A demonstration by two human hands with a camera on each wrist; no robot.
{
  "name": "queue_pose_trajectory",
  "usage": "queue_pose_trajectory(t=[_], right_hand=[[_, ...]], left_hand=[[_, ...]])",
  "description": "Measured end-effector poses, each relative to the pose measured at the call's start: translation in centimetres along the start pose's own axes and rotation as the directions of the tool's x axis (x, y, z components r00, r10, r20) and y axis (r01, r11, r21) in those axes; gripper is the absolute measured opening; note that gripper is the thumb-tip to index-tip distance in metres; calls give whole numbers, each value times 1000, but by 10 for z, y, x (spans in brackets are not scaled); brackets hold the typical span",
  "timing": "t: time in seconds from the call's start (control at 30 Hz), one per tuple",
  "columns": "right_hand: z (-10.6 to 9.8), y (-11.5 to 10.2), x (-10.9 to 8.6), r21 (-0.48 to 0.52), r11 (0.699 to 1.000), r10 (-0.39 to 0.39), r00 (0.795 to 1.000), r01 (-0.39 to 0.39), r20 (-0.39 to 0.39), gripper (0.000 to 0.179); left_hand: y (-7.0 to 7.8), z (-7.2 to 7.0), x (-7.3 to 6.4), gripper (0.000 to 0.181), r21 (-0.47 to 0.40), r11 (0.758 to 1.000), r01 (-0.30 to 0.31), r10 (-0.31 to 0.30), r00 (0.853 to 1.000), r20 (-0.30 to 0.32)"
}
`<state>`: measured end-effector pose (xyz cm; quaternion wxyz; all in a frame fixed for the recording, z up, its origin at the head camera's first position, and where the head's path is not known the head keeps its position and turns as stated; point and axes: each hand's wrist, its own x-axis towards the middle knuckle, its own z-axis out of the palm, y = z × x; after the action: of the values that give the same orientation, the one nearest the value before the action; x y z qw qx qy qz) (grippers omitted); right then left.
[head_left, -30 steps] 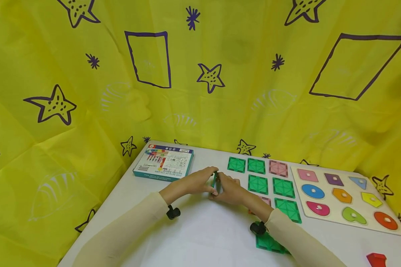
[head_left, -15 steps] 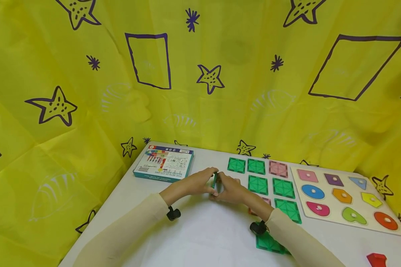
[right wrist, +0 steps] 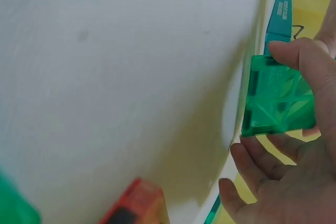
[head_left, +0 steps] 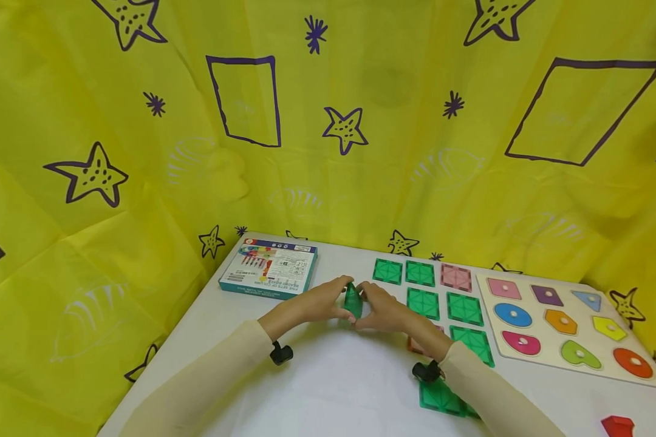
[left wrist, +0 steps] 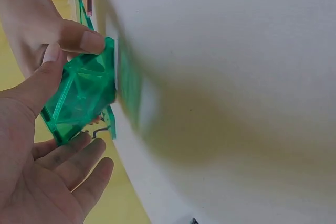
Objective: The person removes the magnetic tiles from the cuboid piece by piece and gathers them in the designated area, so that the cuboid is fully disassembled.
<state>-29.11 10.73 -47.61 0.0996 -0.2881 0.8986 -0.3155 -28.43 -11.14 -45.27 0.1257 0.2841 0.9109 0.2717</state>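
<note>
Both hands hold a green translucent magnetic tile [head_left: 353, 301] between them, upright close over the white table. My left hand [head_left: 324, 301] pinches its left side, thumb low and index finger at the top. From the right, my right hand [head_left: 384, 308] has its thumb and fingers on the same tile. The left wrist view shows the tile [left wrist: 79, 98] tilted, with both thumbs on it and the left hand's other fingers spread beneath. In the right wrist view the tile [right wrist: 278, 98] turns its cross-ribbed face to the camera, the right thumb at its upper edge.
Several green tiles [head_left: 464, 308] and a pink tile [head_left: 455, 277] lie flat to the right; the right forearm covers some. Beyond them lies a wooden shape-puzzle board [head_left: 533, 328]. A boxed bead set [head_left: 268, 267] is at back left, a red block [head_left: 618, 426] at front right.
The tile, seen nearly edge-on before, has turned so that its green face shows in the head view. The right hand has shifted slightly to the right.
</note>
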Motion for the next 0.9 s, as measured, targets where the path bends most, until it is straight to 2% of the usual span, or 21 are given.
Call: queue_pose_trajectory(t=[0.3,0.47,0.57,0.7,0.9], right_hand=[[-11,6,-5,0,999,-35,999,35,0,75],[-18,11,-8,-35,999,14,1000,-14,3,79],[-24,15,-10,-42,998,47,999,-48,-4,82],[-30,20,-14,-43,995,94,995,-95,-13,84],[-39,29,-19,-60,992,112,994,-113,-12,85]], left_hand=[[-4,-1,-6,94,-24,1000,7,-8,1000,-14],[-12,7,-11,98,45,998,47,-47,999,-2],[-16,12,-15,91,107,993,57,-58,998,6],[-20,17,-20,73,186,981,55,-61,998,27],[-22,21,-27,59,193,979,64,-73,996,41]])
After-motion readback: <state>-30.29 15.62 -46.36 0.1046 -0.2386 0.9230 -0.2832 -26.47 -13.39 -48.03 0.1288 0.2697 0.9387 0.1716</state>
